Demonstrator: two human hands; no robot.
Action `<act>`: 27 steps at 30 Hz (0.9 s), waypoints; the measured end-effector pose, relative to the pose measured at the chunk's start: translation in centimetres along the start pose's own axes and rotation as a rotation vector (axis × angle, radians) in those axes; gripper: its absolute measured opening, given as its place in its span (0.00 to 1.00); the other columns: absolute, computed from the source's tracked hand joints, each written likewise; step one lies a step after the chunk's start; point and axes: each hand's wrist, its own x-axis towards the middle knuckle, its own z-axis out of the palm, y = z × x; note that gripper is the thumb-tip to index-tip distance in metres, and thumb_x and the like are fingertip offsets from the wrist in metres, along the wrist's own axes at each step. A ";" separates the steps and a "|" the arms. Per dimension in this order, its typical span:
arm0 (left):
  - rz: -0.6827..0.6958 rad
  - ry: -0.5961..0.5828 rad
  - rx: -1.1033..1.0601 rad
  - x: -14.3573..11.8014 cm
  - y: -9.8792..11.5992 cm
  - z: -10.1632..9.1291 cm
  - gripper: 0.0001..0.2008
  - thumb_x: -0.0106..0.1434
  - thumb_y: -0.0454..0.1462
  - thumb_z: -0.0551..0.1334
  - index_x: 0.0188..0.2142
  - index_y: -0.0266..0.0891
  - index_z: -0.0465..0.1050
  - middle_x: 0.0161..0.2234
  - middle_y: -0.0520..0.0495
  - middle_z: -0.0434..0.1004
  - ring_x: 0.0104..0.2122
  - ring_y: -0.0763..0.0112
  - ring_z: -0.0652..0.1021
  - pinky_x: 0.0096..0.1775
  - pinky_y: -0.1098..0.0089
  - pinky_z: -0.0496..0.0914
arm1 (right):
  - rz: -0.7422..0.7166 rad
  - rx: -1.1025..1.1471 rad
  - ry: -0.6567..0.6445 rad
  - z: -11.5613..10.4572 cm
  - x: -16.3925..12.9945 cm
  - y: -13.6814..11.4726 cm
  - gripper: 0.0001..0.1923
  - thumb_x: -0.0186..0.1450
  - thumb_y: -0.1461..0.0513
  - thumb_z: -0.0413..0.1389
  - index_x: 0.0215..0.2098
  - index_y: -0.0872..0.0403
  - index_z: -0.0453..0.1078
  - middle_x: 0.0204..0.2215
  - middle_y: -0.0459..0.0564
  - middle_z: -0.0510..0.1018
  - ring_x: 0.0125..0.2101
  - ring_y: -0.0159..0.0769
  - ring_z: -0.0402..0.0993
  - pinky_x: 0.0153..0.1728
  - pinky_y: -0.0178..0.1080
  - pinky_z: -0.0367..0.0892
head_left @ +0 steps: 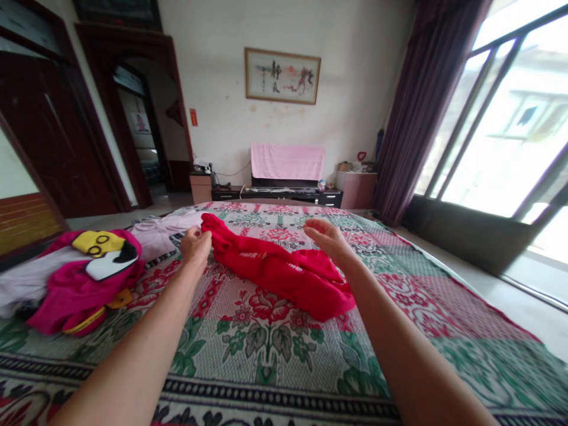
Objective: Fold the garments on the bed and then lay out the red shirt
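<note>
A bunched red garment lies slantwise across the flowered cloth, with small pale lettering on it. My left hand pinches the garment's far left end, lifting it slightly. Above the garment's right part is my right hand, its fingers held apart from the fabric and nothing visible in them. The garment's exact kind cannot be made out while it is crumpled.
A heap of clothes, pink with yellow and white patches, lies at the left. Beside it is a pale pink garment. A pink cloth covers a screen on a low black cabinet by the far wall.
</note>
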 end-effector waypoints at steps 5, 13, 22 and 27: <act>0.305 -0.221 0.514 -0.8 1.3 -0.5 0.19 0.52 0.38 0.59 0.44 0.37 0.74 0.43 0.42 0.78 0.44 0.59 0.76 0.46 0.65 0.68 | 0.078 -0.529 -0.014 -0.3 0.3 2.4 0.15 0.58 0.63 0.56 0.43 0.54 0.76 0.39 0.52 0.81 0.41 0.41 0.76 0.43 0.39 0.68; 0.501 -1.231 0.922 -6.0 3.1 0.9 0.16 0.42 0.41 0.67 0.34 0.41 0.78 0.26 0.52 0.76 0.28 0.69 0.74 0.27 0.73 0.62 | -0.039 -0.691 -0.447 -0.1 -0.8 2.8 0.19 0.56 0.56 0.61 0.45 0.53 0.75 0.38 0.53 0.81 0.36 0.39 0.75 0.34 0.36 0.65; 0.498 -0.744 0.768 -4.5 2.8 1.1 0.10 0.49 0.32 0.58 0.29 0.40 0.78 0.26 0.50 0.78 0.29 0.68 0.76 0.30 0.73 0.65 | -0.013 -0.622 -0.086 -0.5 0.4 3.8 0.11 0.57 0.64 0.53 0.31 0.54 0.77 0.23 0.47 0.78 0.27 0.33 0.71 0.27 0.33 0.60; 0.345 -0.138 0.400 -1.1 4.4 -1.4 0.12 0.51 0.36 0.59 0.36 0.41 0.77 0.29 0.51 0.79 0.26 0.69 0.78 0.31 0.72 0.69 | 0.045 0.036 0.028 -1.8 0.7 0.7 0.12 0.56 0.54 0.56 0.30 0.55 0.73 0.20 0.45 0.75 0.22 0.32 0.69 0.22 0.33 0.61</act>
